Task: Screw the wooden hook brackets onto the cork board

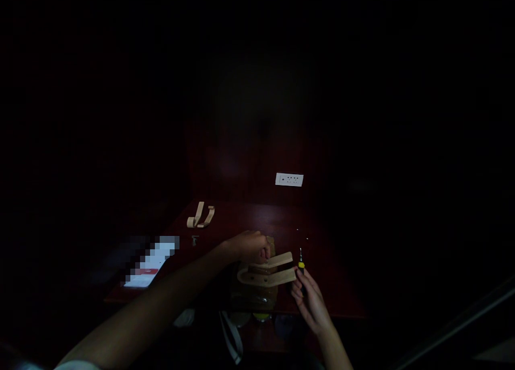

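Note:
A pale curved wooden piece [273,279] with two arms and small holes lies over a brown wrapped bundle [261,297] near the table's front edge. My left hand [251,246] is over the back of the piece, fingers curled; what they pinch, if anything, is too small to make out. In my right hand [309,300], beside the ends of the wooden arms, is a black and yellow screwdriver [301,266], held upright with its metal tip pointing up and away.
Two more curved wooden pieces [200,215] lie at the table's back left, with small screws [195,240] in front. A lit, partly pixelated screen or sheet [151,264] is at left. A white socket panel [289,179] is on the wall. Tiny bits [307,238] lie at right.

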